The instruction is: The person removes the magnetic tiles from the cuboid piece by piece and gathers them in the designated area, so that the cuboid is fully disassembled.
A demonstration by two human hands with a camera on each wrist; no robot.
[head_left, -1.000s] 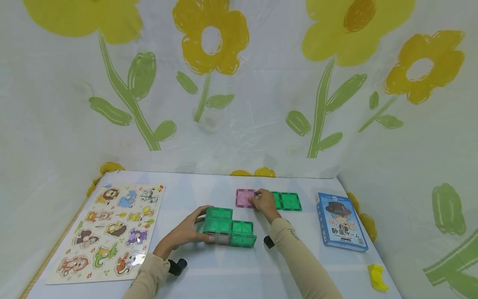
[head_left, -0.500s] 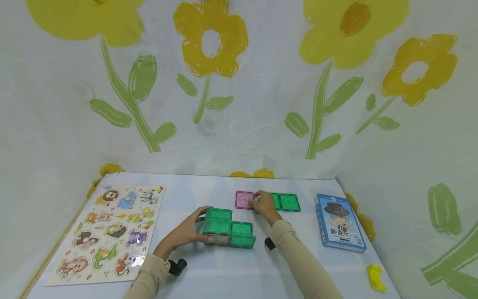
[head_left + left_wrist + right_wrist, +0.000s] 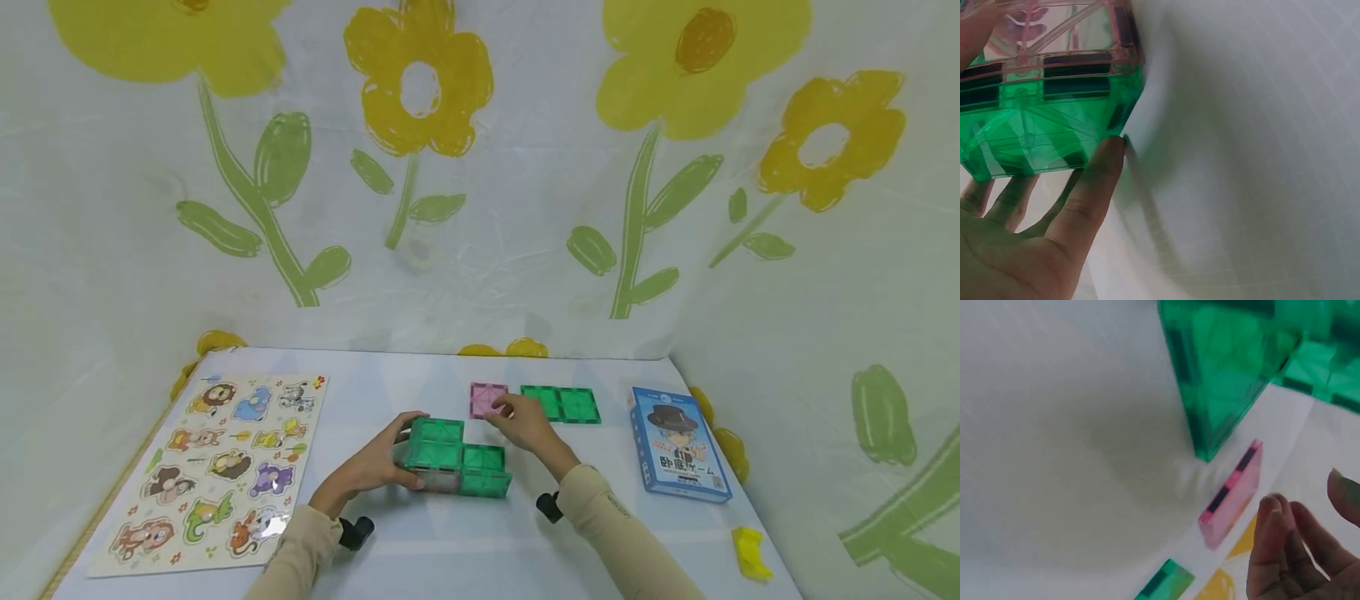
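My left hand (image 3: 375, 458) holds the left side of a boxy build of green magnetic tiles (image 3: 437, 446), thumb at the front and fingers behind. Its taller left part has a pale pink tile (image 3: 438, 481) low on the front; a lower green part joins on the right. In the left wrist view, the fingers (image 3: 1085, 212) lie against the green wall. Behind the build, a loose pink square tile (image 3: 483, 395) lies flat. My right hand (image 3: 525, 423) hovers by that tile's near right corner, thumb and fingers apart with nothing between them in the right wrist view.
Two green tiles (image 3: 579, 406) lie side by side right of the pink one. An animal puzzle board (image 3: 247, 433) covers the table's left. On the right are a blue game box (image 3: 678, 446) and a small yellow object (image 3: 750, 554). Flowered cloth rises behind the table.
My right hand has drawn back toward me from between the pink and green tiles, showing more of the green pair. The pink tile stays on the table; my left hand keeps its hold.
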